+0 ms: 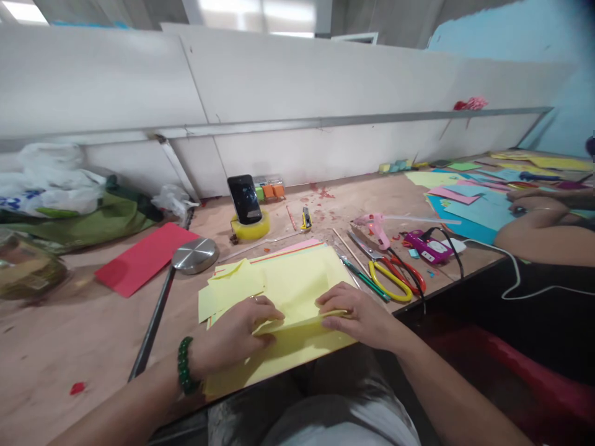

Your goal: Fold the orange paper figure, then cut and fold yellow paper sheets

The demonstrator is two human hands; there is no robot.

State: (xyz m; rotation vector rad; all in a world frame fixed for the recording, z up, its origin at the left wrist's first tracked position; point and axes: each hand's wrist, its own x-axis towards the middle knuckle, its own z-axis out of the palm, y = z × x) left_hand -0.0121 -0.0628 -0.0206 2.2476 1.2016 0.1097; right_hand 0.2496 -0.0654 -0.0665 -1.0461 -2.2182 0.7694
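With my left hand point(244, 327) and right hand point(361, 314), I am pinching a thin, pale-yellow paper sheet point(300, 323), which is standing bent above the flat yellow paper stack point(302, 279) before me. Farther left, a white plastic bag point(58, 186) is hiding its contents. A clear, rounded container point(32, 266) is being cut off by the view's edge; its filling is looking unclear.

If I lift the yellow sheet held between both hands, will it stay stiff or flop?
The yellow sheet will probably be light and floppy, since its raised edge looks thin. The middle may sag, as the left hand and right hand hold it near its ends. It might also slide, as nothing visible fastens it.
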